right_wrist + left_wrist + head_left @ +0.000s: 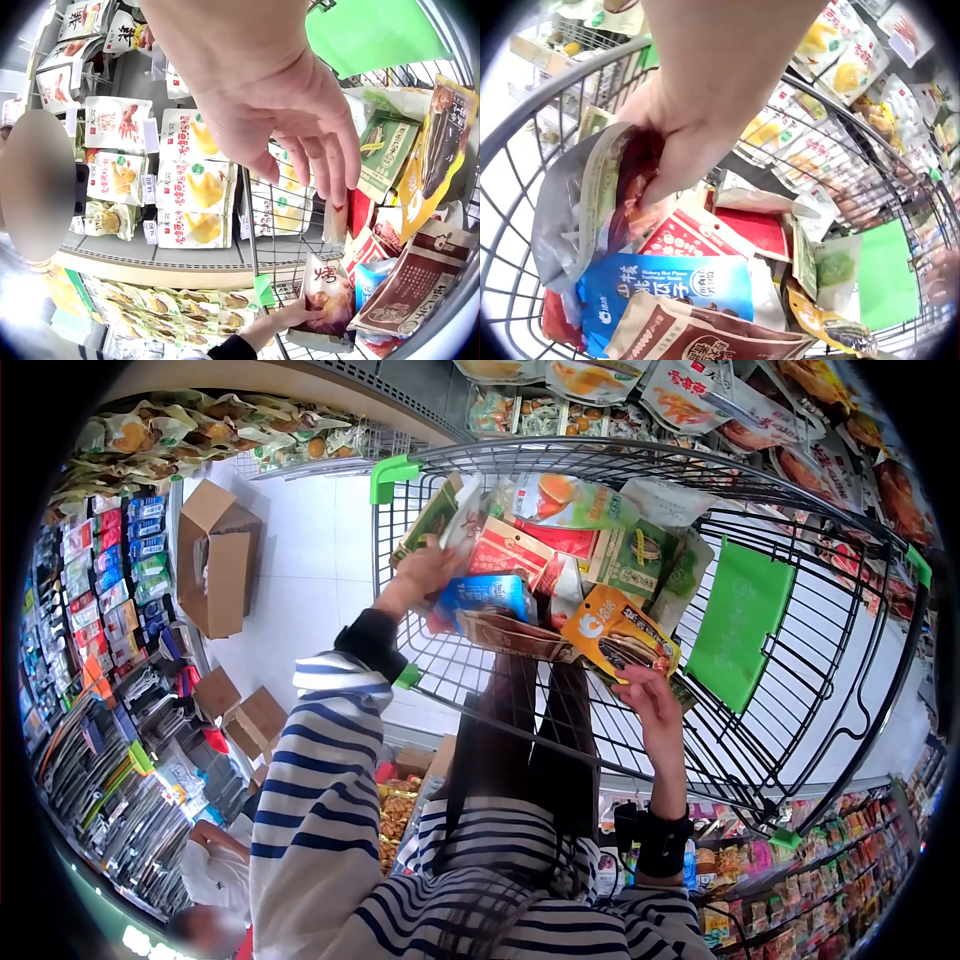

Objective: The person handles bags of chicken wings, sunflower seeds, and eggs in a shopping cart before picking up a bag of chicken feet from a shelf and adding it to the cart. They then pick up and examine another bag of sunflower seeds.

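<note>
My left hand [422, 577] grips a vacuum-packed food pouch at the far-left end of the shopping cart. In the left wrist view that pouch [574, 202] shows its grey underside; the right wrist view shows its printed white and reddish front [328, 291]. My right hand [652, 705] hangs with loosely bent fingers by the yellow sunflower-seed bag [620, 632], holding nothing. Beside the left hand lie a blue seed bag [667, 292] and a brown bag [705, 337]. Red packs [507, 550] and a green pack [632, 560] lie farther in.
The black wire cart [480, 705] has a green plastic panel [740, 625]. Shelves of white food pouches [195, 180] stand beyond its far side. Cardboard boxes [232, 575] sit on the tiled floor to the left. Another person [215, 870] is at lower left.
</note>
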A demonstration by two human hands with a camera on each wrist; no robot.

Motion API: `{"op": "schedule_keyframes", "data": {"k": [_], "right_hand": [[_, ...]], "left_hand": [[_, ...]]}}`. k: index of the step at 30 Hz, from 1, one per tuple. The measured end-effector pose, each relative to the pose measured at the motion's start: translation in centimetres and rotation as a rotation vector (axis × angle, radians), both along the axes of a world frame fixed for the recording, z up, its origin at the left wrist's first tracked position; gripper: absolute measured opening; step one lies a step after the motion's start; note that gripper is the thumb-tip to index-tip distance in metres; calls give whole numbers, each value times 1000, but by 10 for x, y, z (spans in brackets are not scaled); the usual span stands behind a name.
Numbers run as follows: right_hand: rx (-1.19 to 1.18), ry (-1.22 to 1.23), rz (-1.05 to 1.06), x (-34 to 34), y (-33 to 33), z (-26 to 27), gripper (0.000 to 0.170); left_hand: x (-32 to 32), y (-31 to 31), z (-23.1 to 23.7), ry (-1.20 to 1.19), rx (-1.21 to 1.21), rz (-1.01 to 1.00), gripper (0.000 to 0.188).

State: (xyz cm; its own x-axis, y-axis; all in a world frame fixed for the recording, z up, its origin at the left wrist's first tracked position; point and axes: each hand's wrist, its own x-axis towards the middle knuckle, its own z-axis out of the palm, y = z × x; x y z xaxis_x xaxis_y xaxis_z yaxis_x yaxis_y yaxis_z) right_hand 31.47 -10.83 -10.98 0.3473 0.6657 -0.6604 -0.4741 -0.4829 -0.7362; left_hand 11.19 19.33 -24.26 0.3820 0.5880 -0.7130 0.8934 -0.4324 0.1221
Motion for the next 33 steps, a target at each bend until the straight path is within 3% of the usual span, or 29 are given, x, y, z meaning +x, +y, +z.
{"op": "schedule_keyframes", "data": {"k": [3, 6, 11, 12, 14, 20, 25, 28, 29, 32, 33], "right_hand": [[1, -14, -21, 3, -4, -1, 20], [-11, -51, -12, 4, -7, -6, 21], [-4, -14, -23, 3, -4, -6, 22], [1, -6, -20, 4, -2, -5, 22], [-8, -18, 10, 5, 1, 0, 23], [-29, -50, 38, 7, 4, 3, 24], [-31, -60, 49, 10, 4, 5, 25], [-46, -52, 43, 10, 7, 9, 25], [-40, -49, 48, 10, 6, 8, 24], [-44, -57, 59, 12, 4, 7, 24], [-48, -61, 62, 12, 4, 7, 24]], "left_hand": [[-23, 19, 14, -86, -91, -10, 63], [-37, 22, 15, -85, -121, -55, 58], [-8, -2, 10, 126, 260, 127, 51], [-3, -15, 7, 128, 512, -13, 49], [5, -24, 12, 107, 657, -202, 49], [9, -30, 31, 106, 782, -350, 47], [8, -49, -6, 368, 596, -603, 25], [12, -57, -16, 157, 457, -514, 26], [17, -56, -18, 104, 299, -382, 29], [24, -54, -43, 35, 103, -282, 40], [22, -50, -43, -88, 19, -319, 49]]}}
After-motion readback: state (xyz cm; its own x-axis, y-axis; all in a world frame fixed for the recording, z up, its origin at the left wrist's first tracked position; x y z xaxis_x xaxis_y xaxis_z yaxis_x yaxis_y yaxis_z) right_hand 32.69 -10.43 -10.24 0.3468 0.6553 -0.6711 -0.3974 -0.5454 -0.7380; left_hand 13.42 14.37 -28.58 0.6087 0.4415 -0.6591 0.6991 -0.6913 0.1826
